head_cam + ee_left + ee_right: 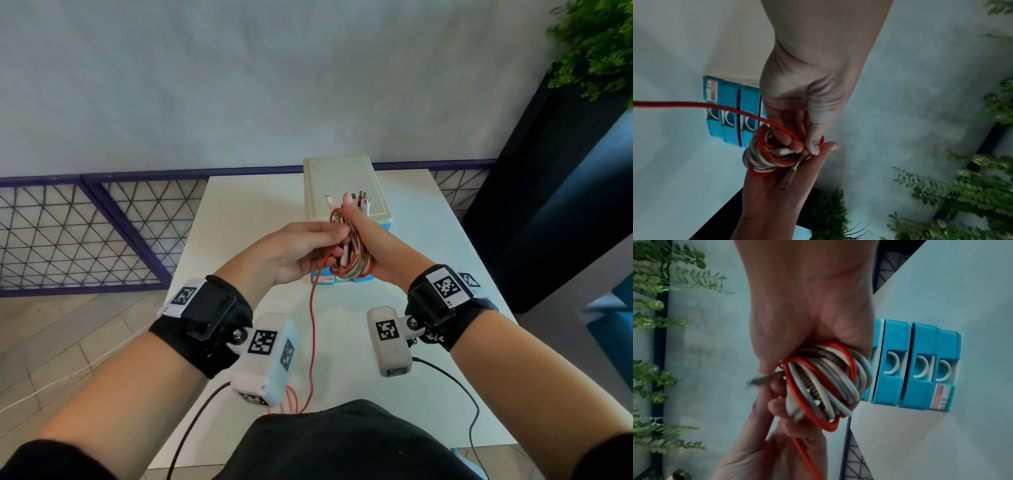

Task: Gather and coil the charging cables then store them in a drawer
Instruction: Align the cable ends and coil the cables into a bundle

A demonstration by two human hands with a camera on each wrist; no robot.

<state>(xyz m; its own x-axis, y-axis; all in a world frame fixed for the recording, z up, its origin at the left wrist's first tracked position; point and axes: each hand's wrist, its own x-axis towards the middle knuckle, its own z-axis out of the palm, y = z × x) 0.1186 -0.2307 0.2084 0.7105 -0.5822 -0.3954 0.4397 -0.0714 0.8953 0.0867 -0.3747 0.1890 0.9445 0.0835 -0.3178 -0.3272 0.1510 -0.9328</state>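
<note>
A white surface point(246, 219) stands before a grey wall. Above it and nearest the person, the left hand point(301, 250) pinches the red cable point(312, 329), whose slack trails down toward the body. Touching it, the right hand point(373, 246) grips the coiled bundle point(352, 260), upright just before the blue drawer box point(346, 192). The box's red label is unreadable.

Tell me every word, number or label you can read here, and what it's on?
No text can be read.
Red-and-white sticker on the blue drawer unit: print too blurred to read.
Wrist bands and wrist cameras: black-and-white square code patterns, no letters or numbers.
Cable bundle and its plugs: no markings visible.
</note>
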